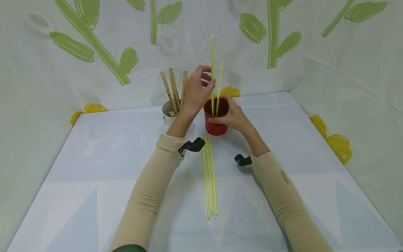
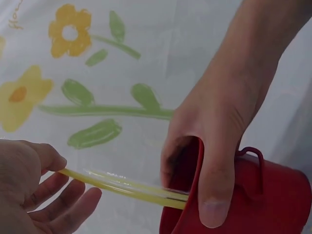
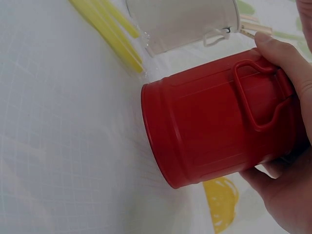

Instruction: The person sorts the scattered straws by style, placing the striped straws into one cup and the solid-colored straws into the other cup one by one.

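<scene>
White bucket of paper-wrapped sticks before a plant-printed backdrop.
The white bucket stands near the back edge of the worktop, three brown paper-wrapped sticks with dark print leaning above its rim; a small wire loop sits on its side. The worktop's cover carries blue triangles and a faint deer head. Green stems with leaves mark the pale backdrop, and yellow blooms show along its lower edge.
</scene>
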The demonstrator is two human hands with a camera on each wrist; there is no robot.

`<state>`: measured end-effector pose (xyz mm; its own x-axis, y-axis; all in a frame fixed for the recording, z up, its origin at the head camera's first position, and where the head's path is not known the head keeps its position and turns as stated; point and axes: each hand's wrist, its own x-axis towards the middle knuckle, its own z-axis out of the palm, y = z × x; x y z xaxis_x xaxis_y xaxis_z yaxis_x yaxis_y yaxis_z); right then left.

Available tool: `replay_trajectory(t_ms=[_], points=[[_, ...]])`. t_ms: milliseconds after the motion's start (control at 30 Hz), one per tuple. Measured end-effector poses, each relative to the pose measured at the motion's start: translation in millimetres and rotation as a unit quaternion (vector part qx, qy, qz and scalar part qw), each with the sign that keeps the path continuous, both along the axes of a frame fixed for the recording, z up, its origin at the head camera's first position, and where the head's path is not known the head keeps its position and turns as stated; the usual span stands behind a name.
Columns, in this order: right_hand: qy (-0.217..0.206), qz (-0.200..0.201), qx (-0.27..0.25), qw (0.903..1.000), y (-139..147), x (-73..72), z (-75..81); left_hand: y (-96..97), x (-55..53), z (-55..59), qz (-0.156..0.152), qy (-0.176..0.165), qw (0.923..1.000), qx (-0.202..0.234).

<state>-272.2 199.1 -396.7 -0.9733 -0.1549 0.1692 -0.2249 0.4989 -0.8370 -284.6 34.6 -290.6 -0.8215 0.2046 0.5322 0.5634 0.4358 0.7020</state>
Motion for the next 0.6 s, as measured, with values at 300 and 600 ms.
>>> replay_trajectory(t_ms=[300,600], points=[[0.01,0.002,-0.001,0.9999,0,0.1,0.1,-2.8,-0.4,-5.6,0.013,-0.017,0.9997,-0.009],[0.011,0.005,-0.002,0.9999,0,0.2,-0.7,-6.3,-1.9,-15.3,0.023,-0.036,0.999,-0.016]])
